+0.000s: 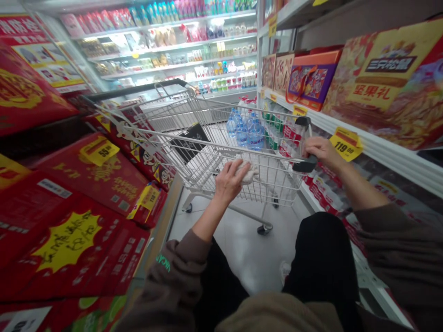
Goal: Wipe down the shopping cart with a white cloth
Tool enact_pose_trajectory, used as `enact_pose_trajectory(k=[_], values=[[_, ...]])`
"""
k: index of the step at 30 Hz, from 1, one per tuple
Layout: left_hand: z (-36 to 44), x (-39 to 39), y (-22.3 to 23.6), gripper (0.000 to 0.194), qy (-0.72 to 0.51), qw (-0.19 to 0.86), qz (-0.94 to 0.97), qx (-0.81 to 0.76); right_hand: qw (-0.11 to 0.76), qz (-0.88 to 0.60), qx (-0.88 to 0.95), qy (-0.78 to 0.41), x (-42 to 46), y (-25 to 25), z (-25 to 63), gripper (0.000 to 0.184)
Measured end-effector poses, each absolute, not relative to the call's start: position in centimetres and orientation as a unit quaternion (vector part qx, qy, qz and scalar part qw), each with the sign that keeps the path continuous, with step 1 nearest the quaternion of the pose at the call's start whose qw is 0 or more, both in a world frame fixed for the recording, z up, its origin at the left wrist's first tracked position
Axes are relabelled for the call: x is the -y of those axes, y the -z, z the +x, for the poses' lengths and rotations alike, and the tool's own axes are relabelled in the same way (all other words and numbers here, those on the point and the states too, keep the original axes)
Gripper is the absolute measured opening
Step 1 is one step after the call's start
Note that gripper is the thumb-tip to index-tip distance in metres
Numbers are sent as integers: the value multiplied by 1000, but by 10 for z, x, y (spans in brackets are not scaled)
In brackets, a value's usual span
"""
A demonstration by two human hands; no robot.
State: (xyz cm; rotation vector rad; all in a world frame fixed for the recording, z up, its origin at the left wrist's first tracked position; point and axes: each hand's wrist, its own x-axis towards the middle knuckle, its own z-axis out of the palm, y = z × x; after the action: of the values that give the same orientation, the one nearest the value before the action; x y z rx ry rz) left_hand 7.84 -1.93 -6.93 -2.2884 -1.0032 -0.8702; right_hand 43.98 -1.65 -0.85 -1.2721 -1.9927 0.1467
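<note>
Head view, looking forward and down along a supermarket aisle over a wire shopping cart (221,152). The person's left hand (229,180) rests on the cart's near top rail, its fingers curved narrowly over a crumpled white cloth (248,169) that lies pressed against the rail; the cloth may be a tissue, as its material is hard to tell. The right hand (320,152) is closed around a black plastic handle end (305,164) at the right corner of the cart. Inside the cart's basket lies a dark flat package (189,143), tilted against the wires and well apart from both hands. Bottled water with blue caps (246,131) shows through the wires at the cart's far right corner; whether it stands inside the cart or on a shelf behind cannot be told. To the left of the cart, red gift cartons (69,207) are stacked, with a yellow price card (99,151) on top. To the right, a white shelf edge (387,150) carries a yellow 119.00 price tag (346,144) just beside the right forearm, below large nut gift boxes (384,83). Beyond the cart stand lit refrigerated shelves (162,46) of packaged goods. Below the cart, pale floor tiles (235,244) show between the casters and the person's black trousers (321,258) and brown sleeves (180,272).
</note>
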Motion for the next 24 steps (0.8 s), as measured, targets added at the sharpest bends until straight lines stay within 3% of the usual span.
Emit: enact_pose_trajectory(k=[3,6,11,19,24], values=[[89,23,70,50,313,235,-842,372,363,-578,730,31,37,-6,420,30],[111,26,77,45,306,243,-857,337,300,-666,671,129,53,-4,386,42],[122,30,89,41,279,233,-874,323,335,-612,673,247,47,25,371,50],[116,73,116,61,310,86,-857,402,380,-582,673,255,28,35,401,46],[126,111,144,62,369,-15,-819,439,458,-539,657,262,46,13,376,23]])
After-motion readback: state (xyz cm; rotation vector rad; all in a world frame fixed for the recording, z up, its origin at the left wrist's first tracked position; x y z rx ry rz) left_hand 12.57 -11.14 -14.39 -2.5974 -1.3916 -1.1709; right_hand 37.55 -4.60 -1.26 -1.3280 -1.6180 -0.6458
